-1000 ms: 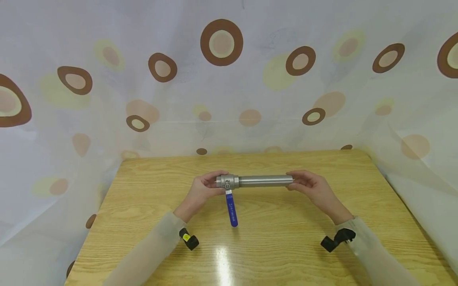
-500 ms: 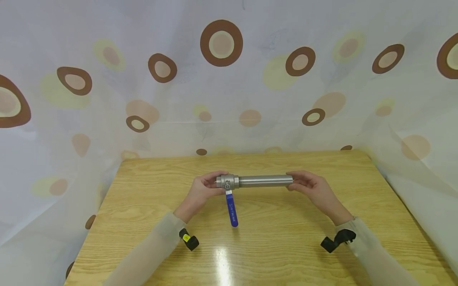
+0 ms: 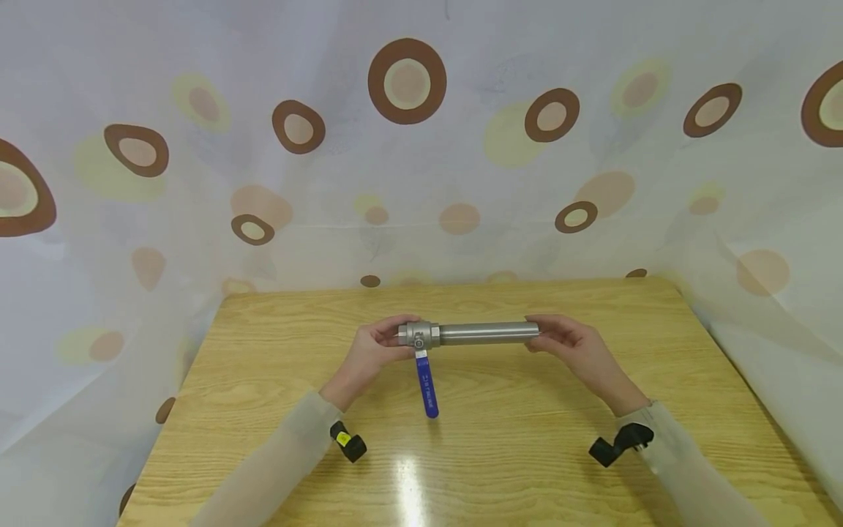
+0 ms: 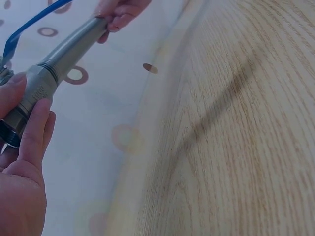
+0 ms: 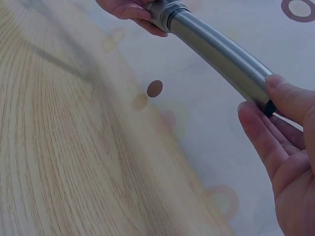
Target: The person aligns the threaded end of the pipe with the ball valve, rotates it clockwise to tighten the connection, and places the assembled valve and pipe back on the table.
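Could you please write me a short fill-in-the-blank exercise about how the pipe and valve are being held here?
1. The left hand grips the end of the metal pipe that carries the ____.
2. The valve has a handle coloured ____.
3. The right hand holds the pipe's plain end above the wooden ____.

Missing words: valve; blue; table

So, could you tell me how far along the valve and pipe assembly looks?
Done: the pipe sits joined to the valve. In hand: the left hand grips the valve and the right hand the pipe's end, above the table. Whether tightening remains cannot be told.
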